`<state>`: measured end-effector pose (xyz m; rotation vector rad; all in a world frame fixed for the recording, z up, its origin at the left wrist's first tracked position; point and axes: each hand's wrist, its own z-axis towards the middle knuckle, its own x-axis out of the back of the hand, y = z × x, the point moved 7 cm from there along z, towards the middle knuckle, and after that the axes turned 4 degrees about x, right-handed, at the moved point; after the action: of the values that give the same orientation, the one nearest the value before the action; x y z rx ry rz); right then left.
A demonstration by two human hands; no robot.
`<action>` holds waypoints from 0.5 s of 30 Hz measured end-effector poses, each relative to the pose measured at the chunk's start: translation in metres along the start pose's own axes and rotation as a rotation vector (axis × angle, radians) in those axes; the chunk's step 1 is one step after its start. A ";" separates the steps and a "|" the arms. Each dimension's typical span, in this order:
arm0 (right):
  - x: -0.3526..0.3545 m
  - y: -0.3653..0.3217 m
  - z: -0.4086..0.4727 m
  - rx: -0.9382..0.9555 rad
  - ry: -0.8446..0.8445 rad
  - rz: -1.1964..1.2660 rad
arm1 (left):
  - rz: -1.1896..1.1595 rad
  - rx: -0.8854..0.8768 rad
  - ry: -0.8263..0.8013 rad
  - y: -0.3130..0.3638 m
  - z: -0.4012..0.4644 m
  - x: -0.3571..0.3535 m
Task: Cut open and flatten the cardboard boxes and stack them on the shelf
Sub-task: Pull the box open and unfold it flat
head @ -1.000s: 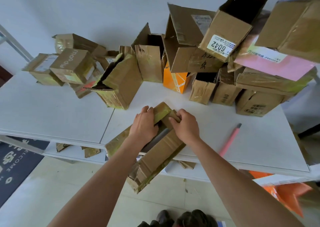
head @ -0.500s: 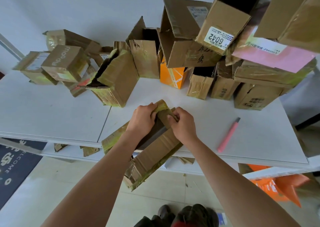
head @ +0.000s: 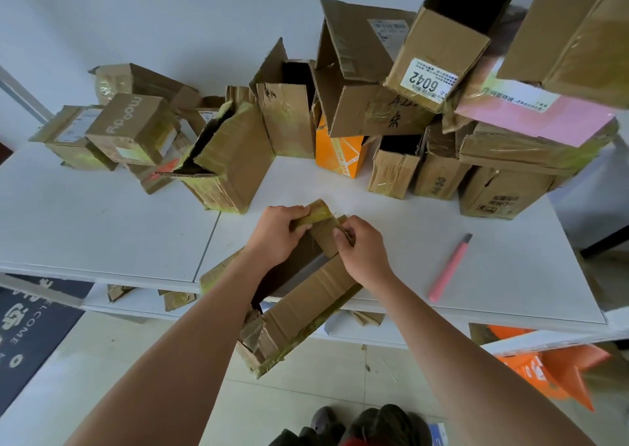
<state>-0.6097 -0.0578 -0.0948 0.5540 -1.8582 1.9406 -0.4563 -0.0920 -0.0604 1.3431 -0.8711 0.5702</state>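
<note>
Cardboard box [head: 299, 295], long and slit open, lies diagonally over the table [head: 102, 227] front edge, near end overhanging toward the person, far end between both hands. Left hand [head: 277, 234] grips a taped flap; right hand [head: 364, 251] pinches the neighbouring flap. Pink utility knife [head: 449, 268] lies just right, apart. Uncut boxes [head: 391, 112] piled beyond, not obstructing.

Pale wall [head: 170, 9], white table [head: 85, 224], tiled floor [head: 136, 360], dark doormat [head: 27, 336].
</note>
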 end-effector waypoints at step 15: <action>0.126 0.097 -0.055 0.057 -0.194 -1.207 | -0.122 0.136 -0.285 0.008 0.009 -0.024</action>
<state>-0.7684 -0.0050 -0.1110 1.4738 -1.0475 1.1064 -0.4782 -0.0964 -0.0749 1.6158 -0.9857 0.3523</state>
